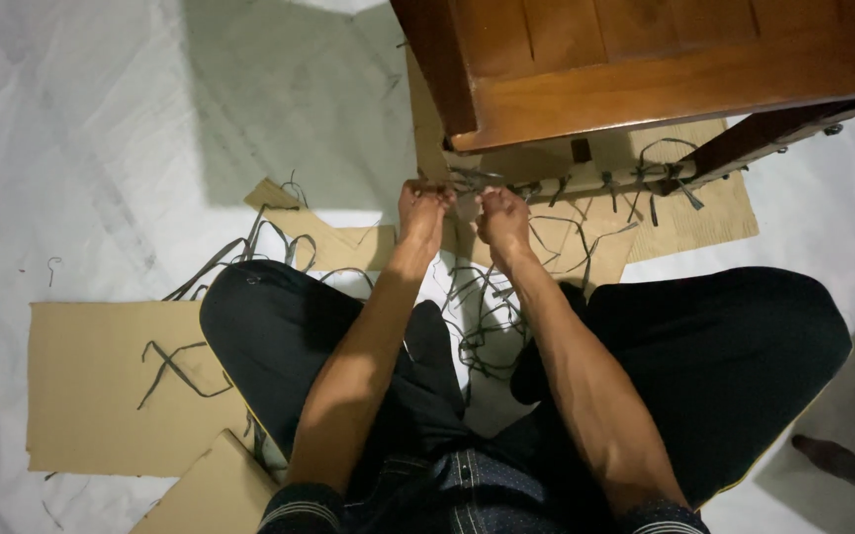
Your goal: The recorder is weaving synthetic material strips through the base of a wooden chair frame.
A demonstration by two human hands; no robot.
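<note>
The person sits on a pale floor (pixel 81 129) with legs in black trousers (pixel 704 356) spread apart, both arms stretched toward the far side. The left hand (pixel 423 210) is curled closed, its fingertips pinched on a thin grey strap (pixel 472 180) at the bottom edge of a wooden cabinet (pixel 645 69). The right hand (pixel 502 216) sits just beside it, also closed into a loose fist, and seems to grip the same strap or one next to it; the dim light makes it hard to tell which. Both hands are close together, almost touching, right under the cabinet's near left corner. More grey straps hang along the cabinet's lower edge to the right and lie tangled in a loose pile of straps (pixel 487 316) between the knees. A cardboard sheet (pixel 684 218) lies under the cabinet. On the near left lies a flat cardboard piece (pixel 91 386) with a few strap ends on it.
</note>
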